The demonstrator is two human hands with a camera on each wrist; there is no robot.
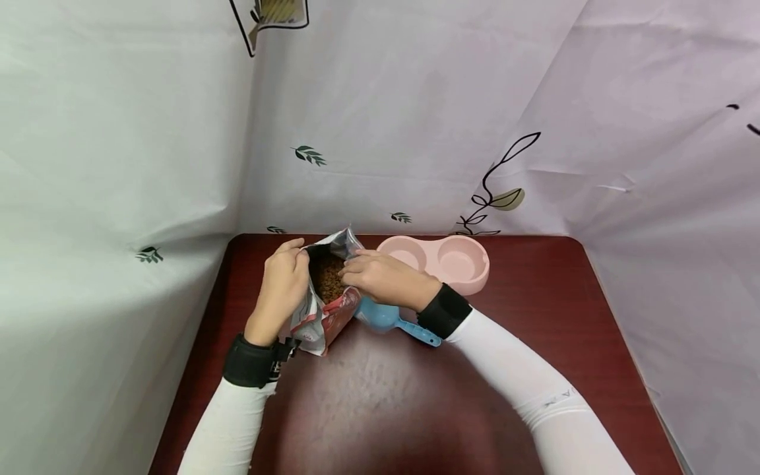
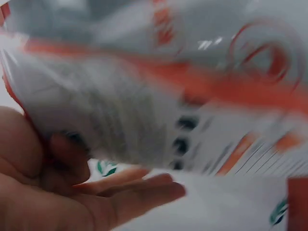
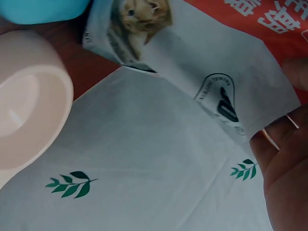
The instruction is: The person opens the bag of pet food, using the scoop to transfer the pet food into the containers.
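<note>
A cat food bag point(image 1: 340, 319) in white, grey and red stands with its top spread, showing brown kibble point(image 1: 328, 282) inside. My left hand point(image 1: 282, 282) holds the bag's left rim; in the left wrist view the thumb bends against the bag point(image 2: 120, 106) while the other fingers stretch out beyond it. On the opposite rim, my right hand point(image 1: 384, 277) grips the bag edge, with its fingertips partly hidden by the bag point(image 3: 192, 62) in the right wrist view. Just right of the bag lies a blue scoop point(image 1: 380, 316), its handle pointing toward the lower right.
Behind my right hand, a pink double bowl point(image 1: 432, 257) sits near the back edge of the dark red table point(image 1: 534, 316). White cloth point(image 1: 404, 132) with leaf prints hangs behind the table and along both sides.
</note>
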